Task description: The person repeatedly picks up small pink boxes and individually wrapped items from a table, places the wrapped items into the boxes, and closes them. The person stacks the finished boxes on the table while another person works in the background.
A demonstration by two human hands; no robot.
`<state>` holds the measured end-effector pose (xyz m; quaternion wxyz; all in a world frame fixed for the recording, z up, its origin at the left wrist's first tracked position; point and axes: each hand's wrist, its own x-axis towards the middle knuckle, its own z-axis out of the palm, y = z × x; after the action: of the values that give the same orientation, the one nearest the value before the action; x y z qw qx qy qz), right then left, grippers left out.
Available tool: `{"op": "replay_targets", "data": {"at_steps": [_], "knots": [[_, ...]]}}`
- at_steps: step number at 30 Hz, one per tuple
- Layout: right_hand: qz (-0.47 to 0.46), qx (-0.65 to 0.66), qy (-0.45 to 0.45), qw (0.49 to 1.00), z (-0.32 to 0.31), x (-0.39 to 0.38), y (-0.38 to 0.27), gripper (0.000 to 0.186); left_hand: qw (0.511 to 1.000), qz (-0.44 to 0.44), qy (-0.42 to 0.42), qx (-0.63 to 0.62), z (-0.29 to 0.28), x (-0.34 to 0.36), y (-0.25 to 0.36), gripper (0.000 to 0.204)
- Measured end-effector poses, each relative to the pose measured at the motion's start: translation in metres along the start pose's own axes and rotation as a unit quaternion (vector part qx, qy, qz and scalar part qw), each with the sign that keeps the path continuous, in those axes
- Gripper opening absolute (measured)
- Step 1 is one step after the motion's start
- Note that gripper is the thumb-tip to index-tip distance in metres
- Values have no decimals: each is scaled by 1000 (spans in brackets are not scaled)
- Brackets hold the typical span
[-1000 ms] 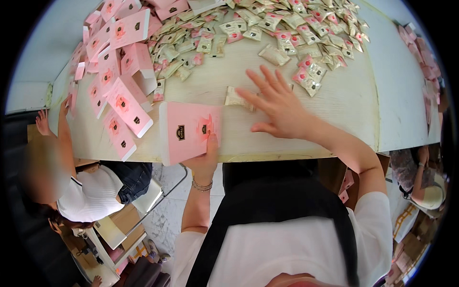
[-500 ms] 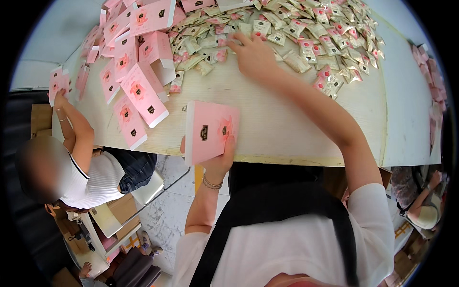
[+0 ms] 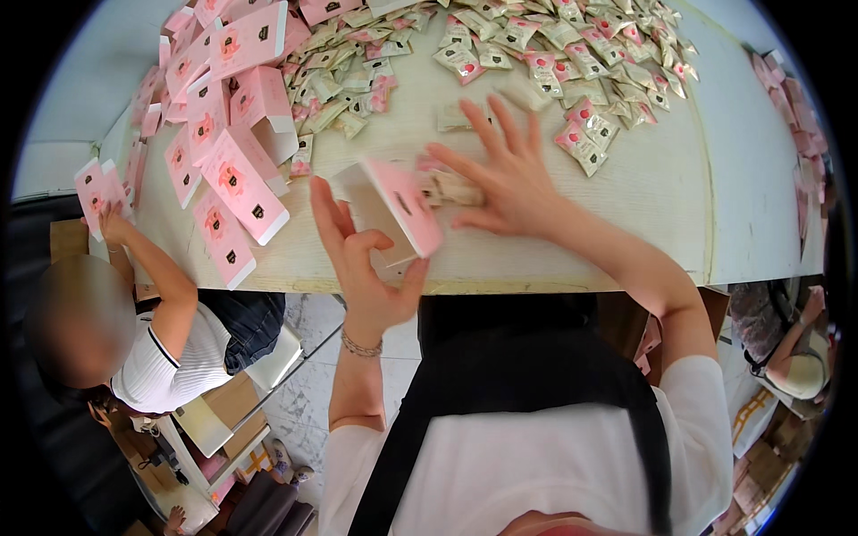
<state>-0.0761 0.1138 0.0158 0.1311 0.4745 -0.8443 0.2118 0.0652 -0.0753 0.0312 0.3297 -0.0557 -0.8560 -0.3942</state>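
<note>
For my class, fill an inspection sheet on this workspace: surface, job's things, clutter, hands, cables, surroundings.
Surface: pale wood-grained table.
Job's things: open pink cardboard box, tilted; small cream packets, blurred, beside it.
Clutter: heaped pink cardboard cartons, far left; strewn cream-and-pink packets, far side.
Hands: left hand touches the box, grip unclear; right hand, fingers spread, at the blurred packets.
Cables: nothing clearly seen.
Surroundings: person in white ribbed top, left.
</note>
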Motion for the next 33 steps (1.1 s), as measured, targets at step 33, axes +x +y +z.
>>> {"op": "replay_targets", "data": {"at_steps": [33], "knots": [[-69, 145, 243, 957, -74, 8, -37, 31, 989, -86, 25, -115, 94, 2, 34, 48]]}}
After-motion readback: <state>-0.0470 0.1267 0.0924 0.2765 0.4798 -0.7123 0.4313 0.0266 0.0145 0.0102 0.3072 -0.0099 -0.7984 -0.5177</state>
